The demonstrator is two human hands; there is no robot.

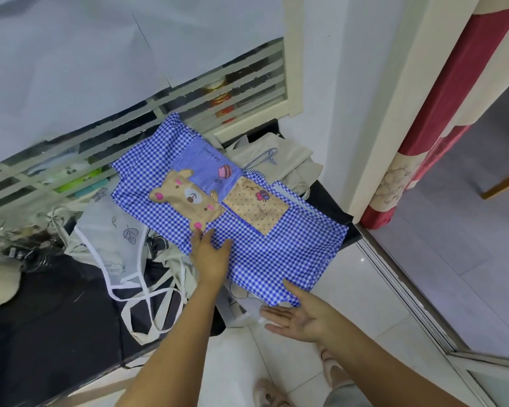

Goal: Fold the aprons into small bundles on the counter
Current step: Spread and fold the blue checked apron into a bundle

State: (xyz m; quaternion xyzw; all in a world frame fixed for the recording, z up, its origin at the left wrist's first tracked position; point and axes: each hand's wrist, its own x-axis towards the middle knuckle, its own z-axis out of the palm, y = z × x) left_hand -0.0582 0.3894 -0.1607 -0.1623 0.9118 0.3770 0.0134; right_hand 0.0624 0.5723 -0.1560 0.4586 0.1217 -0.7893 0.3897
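A blue-and-white checked apron with a bear patch and a dotted pocket lies spread flat across the dark counter, its near corner hanging past the edge. My left hand rests flat on its left side, fingers straight, just below the bear's foot. My right hand is palm-up with straight fingers under the hanging near edge of the apron, its thumb lying on the cloth. A pale grey apron with leaf prints and white trim lies crumpled to the left. A beige apron is bunched behind.
White ties trail over the counter's front. A slatted window with jars behind it runs along the back. A white wall corner and a red curtain stand to the right. White floor tiles lie below.
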